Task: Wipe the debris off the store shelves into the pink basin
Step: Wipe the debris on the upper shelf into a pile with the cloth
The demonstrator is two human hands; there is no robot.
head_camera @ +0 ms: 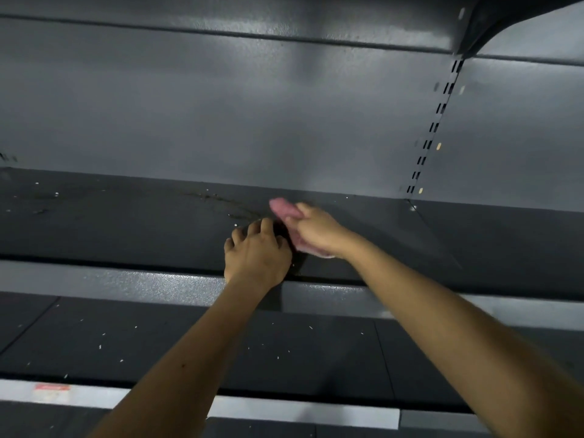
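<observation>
Right hand (316, 230) is clenched round a pink cloth (282, 208), bunched, one end sticking out past the fingers toward the back panel (221, 121). The cloth sits on the upper shelf (126, 222), mid-depth.

Left hand (256, 251) is just beside it, nearer the front lip, loosely arched with bent fingers, tips on the shelf. It grips nothing I can see; under the palm is hidden. Looks like it's acting as a dam or catcher.

Debris: a dark gritty streak (218, 197) left of the cloth, plus scattered white grains (235, 225). More grains lie on the lower shelf (158, 343). Pink basin is not in view, can't say where it sits.

Handling, my read:
- Cloth is soft, light and limp. A bunched fist grip is right; flatten it for more contact width.
- Grains are tiny, light and dry, so they'll likely skitter or bounce. Slow strokes, light pressure.
- The streak may be stuck on and need firmer rubbing.
- Shelf is rigid painted metal, fairly smooth. Grains can go over the front lip onto the shelf below unless caught.
</observation>
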